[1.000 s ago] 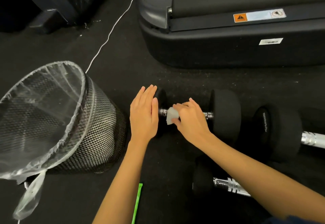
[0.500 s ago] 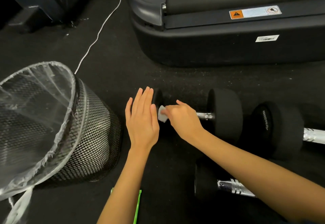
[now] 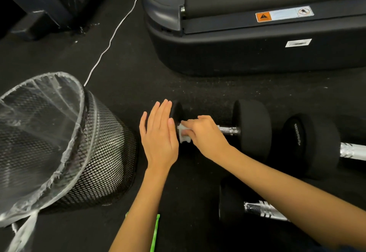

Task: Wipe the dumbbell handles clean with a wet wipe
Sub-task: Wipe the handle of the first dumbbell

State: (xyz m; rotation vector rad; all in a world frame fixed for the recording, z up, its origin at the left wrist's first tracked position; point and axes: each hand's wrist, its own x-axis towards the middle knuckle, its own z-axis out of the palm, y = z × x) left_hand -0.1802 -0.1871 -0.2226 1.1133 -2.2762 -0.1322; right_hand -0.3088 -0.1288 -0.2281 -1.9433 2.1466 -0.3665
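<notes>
A black dumbbell (image 3: 252, 127) lies on the dark floor with a chrome handle (image 3: 230, 130) between its two heads. My right hand (image 3: 206, 135) pinches a white wet wipe (image 3: 183, 135) round the left end of that handle. My left hand (image 3: 159, 135) rests flat, fingers straight, against the dumbbell's left head (image 3: 178, 110), which it mostly hides. A second dumbbell (image 3: 311, 145) lies to the right and a third (image 3: 255, 209) lies nearer me, partly under my right forearm.
A black mesh waste bin (image 3: 103, 152) with a clear liner lies tilted at the left. A treadmill base (image 3: 247, 53) fills the far right. A white cable (image 3: 111, 40) runs across the floor. A green strip (image 3: 155, 232) lies below my left arm.
My right hand has slid the wipe leftward along the handle, from near the middle to the end by the left head. My left hand has stayed on that head.
</notes>
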